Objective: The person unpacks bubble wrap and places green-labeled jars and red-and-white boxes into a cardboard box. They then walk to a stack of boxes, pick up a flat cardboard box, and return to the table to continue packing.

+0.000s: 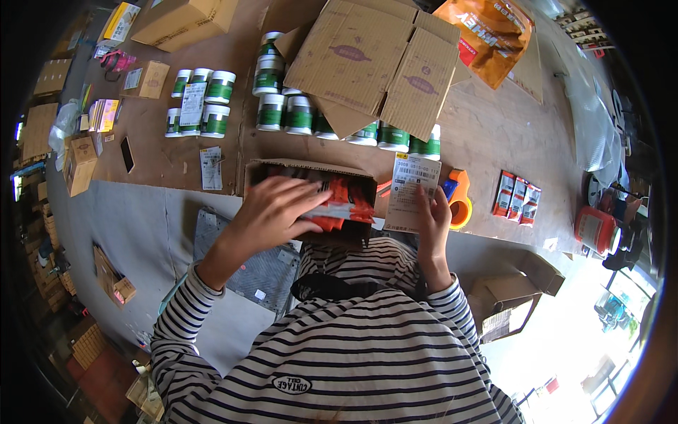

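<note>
Over an open cardboard box (310, 166) at the table's front edge, my left hand (275, 209) reaches in with slightly blurred fingers. Red sachets (347, 199) lie inside, some between my thumb and fingertips; whether I grip them cannot be told. My right hand (435, 220) pinches a white printed label sheet (405, 204) upright, just right of the box. An orange tape dispenser (460, 199) stands close beyond that hand. Behind the box run several white-and-green tubs (299, 114), partly covered by a flattened carton (355, 58).
More tubs (214, 119) stand grouped at left, with a label on them. Near them lie a phone (127, 155), a label slip (211, 168) and a small carton (145, 79). Rightward are three red sachets (517, 199), an orange whey powder pouch (490, 40) and a red jar (597, 230).
</note>
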Demonstrator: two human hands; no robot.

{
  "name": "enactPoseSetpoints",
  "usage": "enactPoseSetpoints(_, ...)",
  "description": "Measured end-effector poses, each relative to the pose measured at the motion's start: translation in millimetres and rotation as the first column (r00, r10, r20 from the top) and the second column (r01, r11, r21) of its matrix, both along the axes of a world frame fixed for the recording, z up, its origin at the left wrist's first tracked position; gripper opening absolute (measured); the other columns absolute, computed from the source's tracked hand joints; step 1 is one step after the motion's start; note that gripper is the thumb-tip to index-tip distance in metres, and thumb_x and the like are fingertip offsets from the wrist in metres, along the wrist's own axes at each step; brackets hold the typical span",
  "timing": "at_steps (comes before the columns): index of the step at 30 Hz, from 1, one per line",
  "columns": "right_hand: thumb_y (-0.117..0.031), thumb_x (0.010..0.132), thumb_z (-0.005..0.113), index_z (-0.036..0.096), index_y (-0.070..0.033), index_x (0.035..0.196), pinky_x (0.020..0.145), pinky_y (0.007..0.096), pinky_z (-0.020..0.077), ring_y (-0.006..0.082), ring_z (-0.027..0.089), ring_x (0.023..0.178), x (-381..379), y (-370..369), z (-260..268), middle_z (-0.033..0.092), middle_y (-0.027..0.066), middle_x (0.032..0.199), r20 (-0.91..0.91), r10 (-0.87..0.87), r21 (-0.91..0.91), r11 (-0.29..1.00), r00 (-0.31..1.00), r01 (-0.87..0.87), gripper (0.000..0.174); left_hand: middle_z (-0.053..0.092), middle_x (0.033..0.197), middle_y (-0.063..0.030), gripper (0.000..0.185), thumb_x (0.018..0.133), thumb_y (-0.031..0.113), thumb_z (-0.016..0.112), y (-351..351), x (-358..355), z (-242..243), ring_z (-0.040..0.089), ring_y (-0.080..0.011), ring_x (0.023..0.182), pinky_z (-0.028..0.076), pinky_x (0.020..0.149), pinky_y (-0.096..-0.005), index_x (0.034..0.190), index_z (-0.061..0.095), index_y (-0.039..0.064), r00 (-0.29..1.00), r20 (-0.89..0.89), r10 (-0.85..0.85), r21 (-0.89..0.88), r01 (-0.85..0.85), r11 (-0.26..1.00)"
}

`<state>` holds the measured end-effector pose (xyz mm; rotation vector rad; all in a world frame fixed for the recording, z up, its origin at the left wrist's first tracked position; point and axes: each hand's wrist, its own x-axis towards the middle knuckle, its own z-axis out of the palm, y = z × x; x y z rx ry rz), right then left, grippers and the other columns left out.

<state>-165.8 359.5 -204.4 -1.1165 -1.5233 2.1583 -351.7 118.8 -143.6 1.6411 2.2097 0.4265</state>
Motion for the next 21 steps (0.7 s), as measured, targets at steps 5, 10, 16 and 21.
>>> enactPoseSetpoints(5, -0.020, 0.104, 0.061, 0.060, 0.000, 0.113, 0.080, 0.0236, 0.0486, 0.0056, 0.058, 0.090, 2, 2, 1, 0.069, 0.0033, 0.102, 0.003, -0.011, 0.000, 1.000, 1.000, 0.011, 0.022, 0.059, 0.140, -0.0143, 0.069, 0.089, 0.040, 0.071, 21, -2, 14, 0.050, -0.0312, 0.133, 0.038, 0.111, -0.0429, 0.149, 0.049, 0.014, 0.963, 0.256, 0.083, -0.252, -0.016, 0.968)
enactPoseSetpoints(10, -0.021, 0.104, 0.061, 0.060, -0.001, 0.110, 0.078, 0.0230, 0.0480, 0.0055, 0.058, 0.087, 1, 3, 0, 0.069, 0.0029, 0.099, 0.004, -0.044, 0.019, 0.999, 0.999, 0.044, 0.021, 0.062, 0.131, -0.0167, 0.058, 0.092, 0.021, 0.065, 19, -12, -4, 0.054, -0.0312, 0.127, 0.042, 0.107, -0.0421, 0.146, 0.051, 0.009, 0.954, 0.301, 0.012, -0.188, 0.047, 0.981)
enactPoseSetpoints(16, -0.022, 0.104, 0.061, 0.062, -0.001, 0.111, 0.075, 0.0226, 0.0467, 0.0047, 0.058, 0.085, 10, 35, -34, 0.069, 0.0021, 0.096, 0.043, -0.152, 0.216, 0.966, 0.987, 0.140, 0.022, 0.070, 0.109, -0.0144, 0.039, 0.083, 0.001, 0.061, 39, -1, -47, 0.067, -0.0273, 0.103, 0.055, 0.091, -0.0381, 0.122, 0.064, -0.005, 0.987, -0.159, -0.019, 0.032, 0.024, 0.999)
enactPoseSetpoints(21, -0.021, 0.101, 0.064, 0.066, -0.002, 0.107, 0.069, 0.0233, 0.0459, 0.0038, 0.058, 0.080, 43, 64, -131, 0.069, 0.0007, 0.091, 0.338, -0.080, 0.312, 0.950, 0.938, -0.031, 0.020, 0.070, 0.103, -0.0128, 0.036, 0.083, 0.005, 0.061, 50, -1, -52, 0.066, -0.0258, 0.105, 0.055, 0.088, -0.0362, 0.118, 0.063, -0.004, 0.984, -0.155, -0.088, -0.195, 0.057, 0.979)
